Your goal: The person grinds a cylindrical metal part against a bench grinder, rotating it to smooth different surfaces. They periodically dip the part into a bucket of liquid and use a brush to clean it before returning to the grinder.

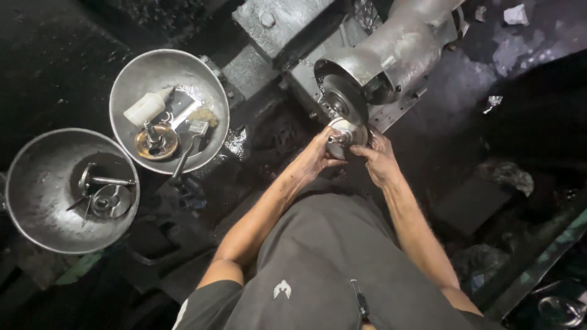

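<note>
Sitting on the dark floor: a grey machine [391, 55] with a round wheel [343, 98], beside two steel bowls [131, 79] [36, 177] holding metal parts. Pressing a small metal disc [347, 131] against the wheel, left hand [317, 156] and right hand [379, 160] fingers both grasping its edges.
</note>
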